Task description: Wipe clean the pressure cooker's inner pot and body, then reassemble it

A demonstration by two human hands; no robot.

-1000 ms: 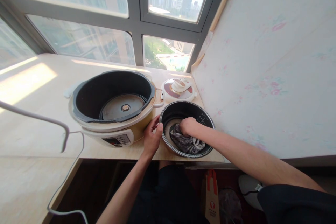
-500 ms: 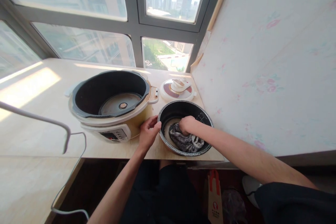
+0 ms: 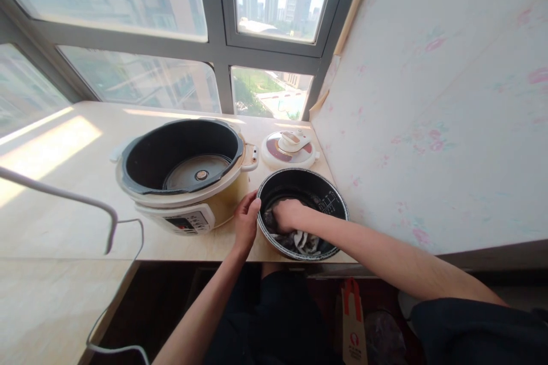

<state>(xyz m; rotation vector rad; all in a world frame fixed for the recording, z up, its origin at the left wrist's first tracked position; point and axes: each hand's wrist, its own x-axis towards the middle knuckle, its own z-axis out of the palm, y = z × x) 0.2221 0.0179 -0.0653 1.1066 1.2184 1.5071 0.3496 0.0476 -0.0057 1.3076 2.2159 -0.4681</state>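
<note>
A black inner pot [image 3: 319, 185] stands on the wooden counter by its front edge. My left hand [image 3: 247, 219] grips the pot's left rim, thumb at the top edge and fingers along the outer wall. Down inside the pot, my right hand [image 3: 291, 215] is closed on a dark, patterned cloth [image 3: 306, 243], pressing it against the left part of the interior. The fingertips of that hand are hidden. Left of the pot sits the pressure cooker body [image 3: 184, 205], open at the top with its heating plate showing. Its lid [image 3: 287, 149] lies behind the pot.
A grey cable [image 3: 85, 191] crosses the counter [image 3: 166, 248] on the left. Windows [image 3: 274, 91] rise behind, and a flowered wall [image 3: 411, 137] borders the right side. Below the counter, a paper bag [image 3: 353, 325] with red handles stands on the floor.
My right hand has shifted left and slightly down inside the pot, dragging the cloth with it. My left hand still holds the rim. The view has moved a little.
</note>
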